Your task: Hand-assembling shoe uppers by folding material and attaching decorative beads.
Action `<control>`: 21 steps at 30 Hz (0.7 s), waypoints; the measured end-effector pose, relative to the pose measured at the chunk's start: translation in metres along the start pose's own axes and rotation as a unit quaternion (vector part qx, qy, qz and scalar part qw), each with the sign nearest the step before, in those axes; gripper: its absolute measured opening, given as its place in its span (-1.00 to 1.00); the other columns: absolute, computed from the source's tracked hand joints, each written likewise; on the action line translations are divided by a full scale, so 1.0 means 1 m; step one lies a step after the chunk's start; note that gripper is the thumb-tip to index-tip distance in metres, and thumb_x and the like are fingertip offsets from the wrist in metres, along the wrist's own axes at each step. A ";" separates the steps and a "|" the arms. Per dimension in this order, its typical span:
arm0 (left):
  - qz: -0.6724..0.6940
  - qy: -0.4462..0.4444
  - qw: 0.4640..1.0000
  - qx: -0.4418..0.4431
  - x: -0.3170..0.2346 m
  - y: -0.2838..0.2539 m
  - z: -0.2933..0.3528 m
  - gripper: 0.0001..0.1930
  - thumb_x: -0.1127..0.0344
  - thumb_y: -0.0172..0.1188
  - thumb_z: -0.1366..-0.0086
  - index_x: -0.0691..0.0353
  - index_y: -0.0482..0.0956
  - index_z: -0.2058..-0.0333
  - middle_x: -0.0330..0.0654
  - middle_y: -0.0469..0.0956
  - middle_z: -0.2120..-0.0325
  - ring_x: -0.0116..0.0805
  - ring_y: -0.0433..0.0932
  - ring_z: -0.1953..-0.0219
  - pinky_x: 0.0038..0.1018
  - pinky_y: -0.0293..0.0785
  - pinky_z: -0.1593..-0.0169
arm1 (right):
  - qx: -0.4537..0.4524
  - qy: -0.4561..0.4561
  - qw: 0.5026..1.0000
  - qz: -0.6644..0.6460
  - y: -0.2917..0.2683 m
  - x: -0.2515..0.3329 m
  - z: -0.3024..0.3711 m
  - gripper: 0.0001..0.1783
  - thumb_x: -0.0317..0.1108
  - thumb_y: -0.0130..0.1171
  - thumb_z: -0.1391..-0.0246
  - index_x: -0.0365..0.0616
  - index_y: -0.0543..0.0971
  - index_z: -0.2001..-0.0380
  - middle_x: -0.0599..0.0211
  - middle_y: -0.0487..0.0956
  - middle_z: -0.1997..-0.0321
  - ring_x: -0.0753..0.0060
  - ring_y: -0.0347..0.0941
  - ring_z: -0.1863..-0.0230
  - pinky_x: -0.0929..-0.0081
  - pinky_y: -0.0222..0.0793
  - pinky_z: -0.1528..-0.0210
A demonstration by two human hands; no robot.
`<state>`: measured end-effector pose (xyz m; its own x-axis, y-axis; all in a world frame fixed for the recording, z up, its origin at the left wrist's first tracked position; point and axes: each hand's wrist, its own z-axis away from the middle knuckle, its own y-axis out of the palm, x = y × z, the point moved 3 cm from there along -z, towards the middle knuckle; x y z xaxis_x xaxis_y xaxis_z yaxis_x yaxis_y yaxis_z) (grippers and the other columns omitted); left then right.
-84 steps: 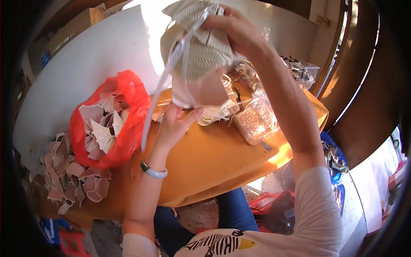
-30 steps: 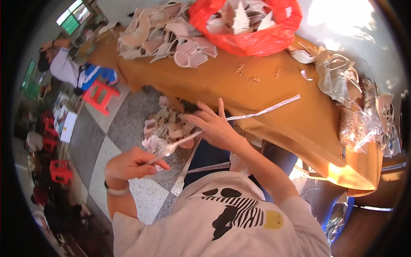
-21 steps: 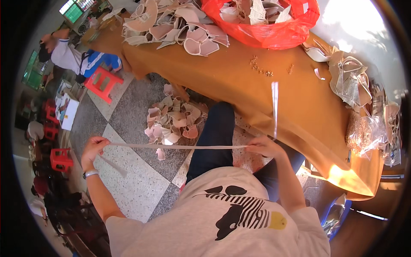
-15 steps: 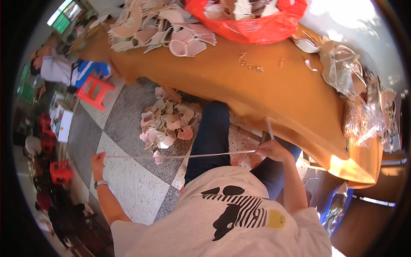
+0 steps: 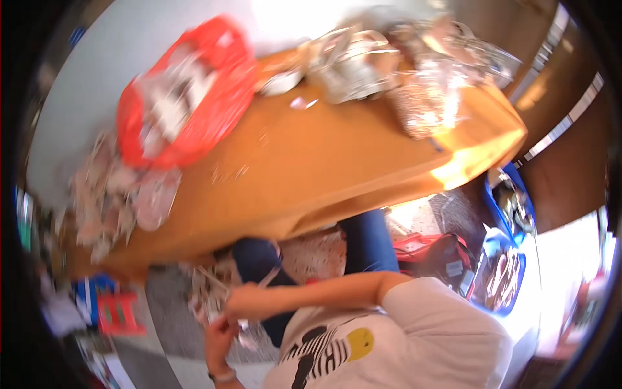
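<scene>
My right hand (image 5: 249, 301) reaches across to the left, in front of my shirt, and is closed on a narrow pale strap (image 5: 268, 277) that sticks up beyond its fingers. Just below it my left hand (image 5: 221, 332), with a band on its wrist, has its fingers pinched close against the right hand. Motion blurs both hands, and the strap between them is mostly hidden. Behind the hands, on the floor, lies a blurred heap of pinkish bra cups (image 5: 202, 299), partly covered by them.
An orange-covered table (image 5: 324, 162) spans the far side. It bears more bra cups (image 5: 107, 194), an open red plastic bag (image 5: 236, 65), small metal pieces and a clear bag of coppery bits (image 5: 424, 107). Blue baskets (image 5: 516, 275) stand at right, a red stool (image 5: 120, 314) at left.
My hands have come together from wide apart, where the strap was stretched between them. The right hand has crossed to the left, and the view has swung to the right.
</scene>
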<state>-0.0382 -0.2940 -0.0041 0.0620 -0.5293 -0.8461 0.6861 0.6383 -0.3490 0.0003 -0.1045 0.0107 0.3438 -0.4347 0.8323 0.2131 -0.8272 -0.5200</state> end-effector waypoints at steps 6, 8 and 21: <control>0.020 -0.048 0.998 -0.027 0.078 -0.056 -0.012 -0.77 0.23 0.12 -0.36 0.21 0.63 0.41 -0.39 0.37 0.66 -0.60 0.25 0.60 -0.55 0.10 0.54 | -0.052 0.044 0.997 -0.023 -0.033 -0.038 0.028 -0.86 -0.33 0.19 0.14 -0.17 0.63 0.56 0.07 0.57 0.58 -0.05 0.54 0.44 0.16 0.42 0.42; -0.021 -0.064 0.997 -0.028 0.082 -0.058 -0.020 -0.77 0.22 0.14 -0.35 0.22 0.62 0.42 -0.39 0.38 0.66 -0.60 0.25 0.61 -0.54 0.10 0.55 | -0.084 0.055 0.992 -0.071 -0.030 -0.063 0.046 -0.87 -0.38 0.21 0.14 -0.17 0.66 0.49 0.09 0.60 0.56 -0.01 0.56 0.43 0.18 0.44 0.39; -0.545 0.282 0.790 -0.010 -0.041 0.070 -0.034 -0.30 -0.05 0.25 -0.24 0.27 0.33 -0.21 0.06 0.56 0.10 -0.14 0.53 0.19 -0.34 0.42 0.06 | -0.095 0.120 0.988 -0.010 -0.028 -0.070 0.095 -0.86 -0.43 0.22 0.22 -0.29 0.65 0.55 -0.11 0.56 0.59 -0.13 0.55 0.47 0.13 0.47 0.43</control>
<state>-0.0170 -0.2087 -0.0076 -0.8939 -0.4406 -0.0823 0.0979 -0.0127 -0.9951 0.0574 -0.0174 -0.0514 0.1090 -0.4703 0.8758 0.0338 -0.8787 -0.4761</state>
